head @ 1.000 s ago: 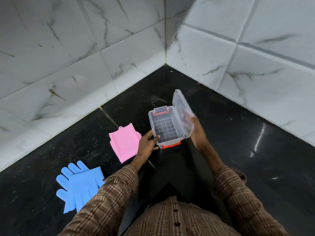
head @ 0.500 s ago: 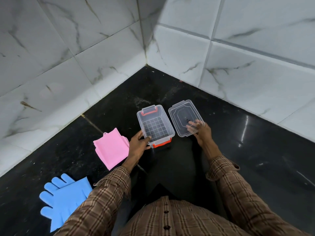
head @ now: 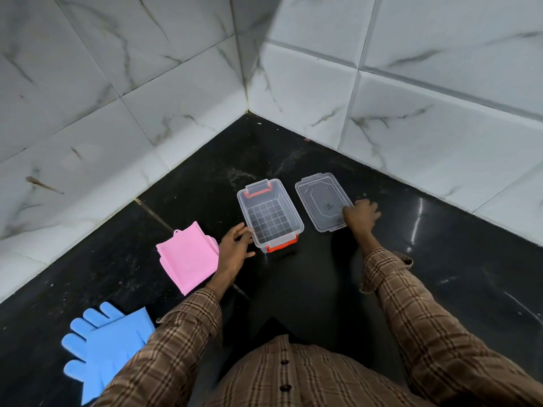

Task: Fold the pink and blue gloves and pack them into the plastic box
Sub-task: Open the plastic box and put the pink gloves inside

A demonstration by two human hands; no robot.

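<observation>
**Box open, gloves waiting on the floor**

Black polished floor (head: 440,289) meets white marble-look wall tiles (head: 102,127) in a corner, and you are crouched over it in a brown plaid shirt (head: 293,383).

Nearest you, at lower left, the blue gloves (head: 102,345) lie flat and unfolded, fingers spread toward the wall, partly hidden by your left sleeve. Further in, the pink gloves (head: 188,257) sit as a neat squared bundle, apparently already folded, just beside your left wrist.

Your left hand (head: 235,251) rests with fingers loosely spread and gripping nothing, fingertips at the near left corner of the plastic box (head: 271,214), probably steadying it. The box stands upright and empty, clear-walled with a gridded base and orange latches at both ends.

Just right of it, apart from the box, the clear lid (head: 321,202) lies flat, likely parked there to leave the opening free. Your right hand (head: 360,215) lies palm down over its near corner, fingers extended, not closed around anything.
</observation>
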